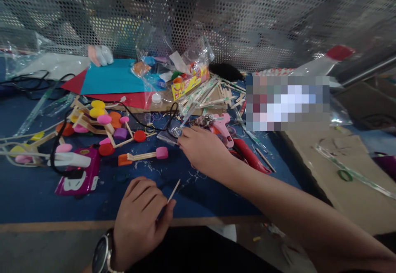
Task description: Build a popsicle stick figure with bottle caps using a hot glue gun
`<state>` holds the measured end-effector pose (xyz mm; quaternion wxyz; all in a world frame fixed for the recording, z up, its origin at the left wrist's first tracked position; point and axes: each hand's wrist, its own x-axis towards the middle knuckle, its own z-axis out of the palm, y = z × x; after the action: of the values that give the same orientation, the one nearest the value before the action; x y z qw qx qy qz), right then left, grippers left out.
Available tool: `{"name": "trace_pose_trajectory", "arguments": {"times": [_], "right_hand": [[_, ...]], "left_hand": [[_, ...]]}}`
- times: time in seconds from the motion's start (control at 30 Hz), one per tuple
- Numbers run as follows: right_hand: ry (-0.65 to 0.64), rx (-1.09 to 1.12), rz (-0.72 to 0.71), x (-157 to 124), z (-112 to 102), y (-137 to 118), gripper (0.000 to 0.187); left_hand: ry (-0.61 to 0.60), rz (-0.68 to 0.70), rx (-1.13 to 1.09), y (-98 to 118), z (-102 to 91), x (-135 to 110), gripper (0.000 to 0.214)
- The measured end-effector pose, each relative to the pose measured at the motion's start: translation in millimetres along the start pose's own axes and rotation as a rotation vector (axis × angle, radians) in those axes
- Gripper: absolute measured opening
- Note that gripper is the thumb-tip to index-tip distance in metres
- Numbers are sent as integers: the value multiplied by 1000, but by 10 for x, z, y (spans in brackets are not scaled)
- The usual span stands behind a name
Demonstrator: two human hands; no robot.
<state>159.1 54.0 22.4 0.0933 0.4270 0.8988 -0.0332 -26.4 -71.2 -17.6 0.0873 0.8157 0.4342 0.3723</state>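
Observation:
My left hand [142, 209], with a watch on its wrist, is closed near the front edge of the table. A short thin wooden stick [173, 191] juts up from between its thumb and fingers. Further back, my right hand [201, 147] bends its fingers down at a small clear plastic bag [168, 137]; whatever its fingertips grip is hidden. Just beyond that hand lies a pink glue gun [223, 126], and red-handled pliers [250, 156] rest beside the forearm. Left of the right hand is a wooden stick piece [142, 156] with an orange and a pink end.
Wooden stick frames with coloured round pieces [107, 126] cover the left, near a purple power bank [79, 178] with cables. Behind are coloured sheets [113, 77], a yellow box [190, 83] and loose wooden sticks [213, 93]. Cardboard [337, 178] lies at right; perforated metal [123, 13] stands behind.

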Motion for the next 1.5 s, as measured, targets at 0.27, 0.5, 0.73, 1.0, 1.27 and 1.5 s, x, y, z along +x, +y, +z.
{"name": "trace_pose_trajectory", "arguments": {"times": [0.27, 0.5, 0.73, 1.0, 1.27, 1.5], "right_hand": [[-20, 0, -25, 117, -30, -30, 21], [-71, 11, -50, 165, -118, -87, 22], [-76, 7, -51, 223, -127, -81, 24], [-22, 13, -103, 196, -146, -17, 23], [-75, 0, -123, 213, -128, -52, 22], [-40, 6, -85, 265, -98, -81, 29]], "left_hand": [[5, 5, 1, 5, 6, -5, 23], [3, 7, 5, -4, 3, -9, 24], [-22, -2, 24, -1, 19, -17, 26], [-21, -27, 9, 8, 2, -13, 25], [-23, -19, 18, 8, 5, -5, 26], [-11, -24, 39, 17, 7, -11, 27]]}}
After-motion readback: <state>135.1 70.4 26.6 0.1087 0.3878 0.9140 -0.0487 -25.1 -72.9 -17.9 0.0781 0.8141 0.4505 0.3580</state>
